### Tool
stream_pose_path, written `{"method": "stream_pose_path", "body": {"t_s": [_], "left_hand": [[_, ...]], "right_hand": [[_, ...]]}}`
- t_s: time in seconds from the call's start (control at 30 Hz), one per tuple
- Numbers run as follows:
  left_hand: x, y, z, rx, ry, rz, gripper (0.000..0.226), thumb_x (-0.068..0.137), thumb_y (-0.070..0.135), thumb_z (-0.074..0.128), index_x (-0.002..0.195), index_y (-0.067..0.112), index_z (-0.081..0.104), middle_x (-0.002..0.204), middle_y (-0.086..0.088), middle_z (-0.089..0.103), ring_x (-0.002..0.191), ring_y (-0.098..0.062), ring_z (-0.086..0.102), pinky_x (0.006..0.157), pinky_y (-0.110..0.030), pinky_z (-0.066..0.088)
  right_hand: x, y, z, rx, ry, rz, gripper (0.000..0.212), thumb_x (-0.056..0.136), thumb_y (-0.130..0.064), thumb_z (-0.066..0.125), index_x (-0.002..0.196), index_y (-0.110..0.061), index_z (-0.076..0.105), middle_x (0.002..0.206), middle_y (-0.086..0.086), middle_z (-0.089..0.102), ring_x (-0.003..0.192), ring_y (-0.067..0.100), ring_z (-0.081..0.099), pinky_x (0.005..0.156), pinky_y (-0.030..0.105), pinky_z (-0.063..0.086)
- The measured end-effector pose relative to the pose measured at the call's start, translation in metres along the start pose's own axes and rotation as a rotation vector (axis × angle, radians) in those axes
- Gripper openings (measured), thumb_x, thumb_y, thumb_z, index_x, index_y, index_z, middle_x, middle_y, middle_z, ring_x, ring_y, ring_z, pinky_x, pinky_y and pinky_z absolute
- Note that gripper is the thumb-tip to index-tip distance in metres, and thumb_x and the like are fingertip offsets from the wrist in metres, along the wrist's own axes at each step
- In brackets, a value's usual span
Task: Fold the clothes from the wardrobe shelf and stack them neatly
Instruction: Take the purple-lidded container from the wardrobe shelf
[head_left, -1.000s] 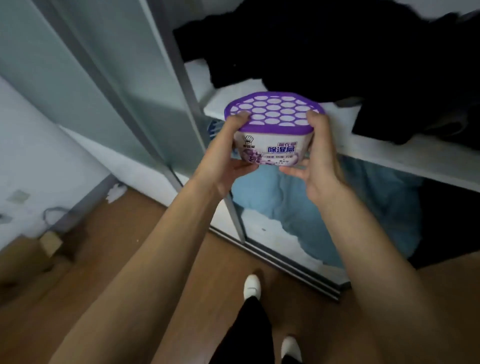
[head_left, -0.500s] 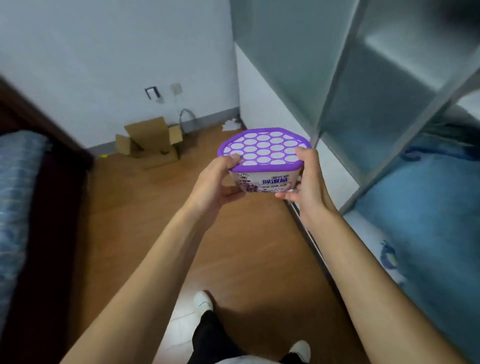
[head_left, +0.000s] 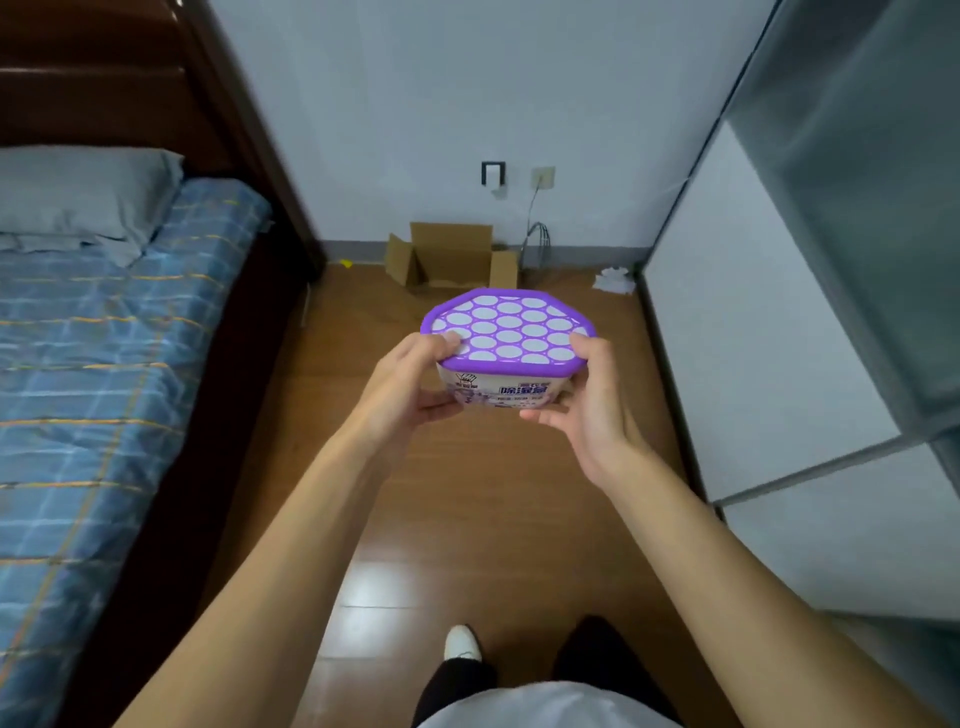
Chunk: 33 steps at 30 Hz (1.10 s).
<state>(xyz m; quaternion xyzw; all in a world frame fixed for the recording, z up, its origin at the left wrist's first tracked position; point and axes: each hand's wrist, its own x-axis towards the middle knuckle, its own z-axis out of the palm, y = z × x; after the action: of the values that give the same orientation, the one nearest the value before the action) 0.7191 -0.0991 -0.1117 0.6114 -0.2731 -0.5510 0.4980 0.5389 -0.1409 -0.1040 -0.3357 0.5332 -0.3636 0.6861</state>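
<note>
A white dehumidifier box with a purple honeycomb lid hangs in front of me above the wooden floor. My left hand grips its left side, thumb on the lid's edge and fingers under the base. My right hand grips the right side the same way. No clothes are in view; the wardrobe shelf is out of the frame.
A bed with a blue checked sheet and a grey pillow fills the left. The wardrobe's frosted sliding door stands at the right. An open cardboard box and crumpled white paper lie by the far wall.
I have turned left, away from the wardrobe shelf with the dark clothes, carrying the box in both hands. The bed has come into view.
</note>
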Motion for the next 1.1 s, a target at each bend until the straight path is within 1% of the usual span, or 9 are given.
{"method": "stream_pose_path", "body": {"t_s": [0.07,0.17,0.33,0.47,0.63,0.73,0.87,1.0,1.1], "left_hand": [[0.032,0.004,-0.012,-0.030,0.012,-0.015,0.045,0.069,0.050,0.068,0.109,0.029,0.066,0.109,-0.001,0.076,0.092,-0.031,0.075,0.072,-0.032,0.060],[0.085,0.010,-0.017,-0.101,0.006,-0.057,0.058,0.063,0.051,0.068,0.115,0.026,0.063,0.113,-0.002,0.075,0.088,-0.031,0.074,0.076,-0.034,0.059],[0.192,0.025,-0.013,-0.201,0.046,-0.111,0.043,0.072,0.043,0.063,0.113,0.028,0.062,0.106,0.006,0.075,0.083,-0.028,0.069,0.082,-0.039,0.052],[0.277,0.051,-0.009,-0.192,0.094,-0.147,0.039,0.076,0.040,0.060,0.113,0.027,0.061,0.113,0.000,0.073,0.091,-0.029,0.068,0.092,-0.043,0.050],[0.370,0.089,-0.017,-0.211,0.110,-0.171,0.028,0.090,0.037,0.058,0.114,0.024,0.061,0.118,-0.006,0.072,0.100,-0.032,0.066,0.094,-0.045,0.049],[0.423,0.100,-0.031,-0.251,0.149,-0.195,0.026,0.095,0.041,0.055,0.114,0.025,0.061,0.118,-0.005,0.073,0.106,-0.030,0.068,0.097,-0.044,0.052],[0.498,0.103,-0.059,-0.302,0.205,-0.236,0.031,0.094,0.044,0.058,0.116,0.023,0.063,0.116,-0.004,0.074,0.109,-0.029,0.069,0.095,-0.043,0.056],[0.580,0.096,-0.103,-0.294,0.175,-0.269,0.031,0.093,0.040,0.060,0.118,0.022,0.062,0.115,-0.003,0.074,0.106,-0.024,0.071,0.102,-0.047,0.051],[0.647,0.098,-0.131,-0.277,0.125,-0.295,0.029,0.088,0.036,0.063,0.114,0.023,0.063,0.111,-0.001,0.073,0.105,-0.023,0.067,0.104,-0.048,0.046]], "right_hand": [[0.035,-0.009,0.015,-0.014,-0.021,0.028,0.078,0.059,-0.063,0.060,0.122,-0.017,0.059,0.116,0.011,0.070,0.104,0.029,0.069,0.070,0.037,0.059],[0.094,-0.024,0.030,-0.041,-0.052,0.050,0.062,0.069,-0.056,0.060,0.121,-0.021,0.058,0.118,0.008,0.069,0.105,0.026,0.068,0.076,0.041,0.061],[0.213,-0.056,0.045,-0.070,-0.046,0.126,0.044,0.086,-0.050,0.067,0.122,-0.025,0.059,0.114,0.003,0.070,0.101,0.028,0.070,0.083,0.048,0.061],[0.307,-0.090,0.054,-0.095,-0.127,0.177,0.027,0.088,-0.052,0.067,0.107,-0.033,0.063,0.101,-0.007,0.075,0.101,0.025,0.070,0.084,0.048,0.060],[0.403,-0.125,0.083,-0.161,-0.154,0.162,0.023,0.090,-0.051,0.064,0.102,-0.032,0.061,0.096,-0.006,0.077,0.092,0.020,0.074,0.074,0.035,0.062],[0.455,-0.134,0.109,-0.162,-0.147,0.163,0.025,0.088,-0.046,0.068,0.104,-0.027,0.063,0.103,-0.001,0.076,0.093,0.021,0.074,0.077,0.036,0.062],[0.528,-0.130,0.144,-0.130,-0.161,0.219,0.021,0.089,-0.039,0.070,0.103,-0.024,0.065,0.101,0.000,0.076,0.096,0.021,0.074,0.078,0.035,0.061],[0.605,-0.122,0.182,-0.077,-0.137,0.296,0.032,0.092,-0.030,0.068,0.121,-0.018,0.061,0.118,0.008,0.071,0.109,0.024,0.069,0.088,0.046,0.059],[0.661,-0.115,0.211,-0.057,-0.074,0.324,0.036,0.097,-0.025,0.062,0.130,-0.013,0.057,0.124,0.009,0.068,0.113,0.025,0.067,0.086,0.046,0.059]]}}
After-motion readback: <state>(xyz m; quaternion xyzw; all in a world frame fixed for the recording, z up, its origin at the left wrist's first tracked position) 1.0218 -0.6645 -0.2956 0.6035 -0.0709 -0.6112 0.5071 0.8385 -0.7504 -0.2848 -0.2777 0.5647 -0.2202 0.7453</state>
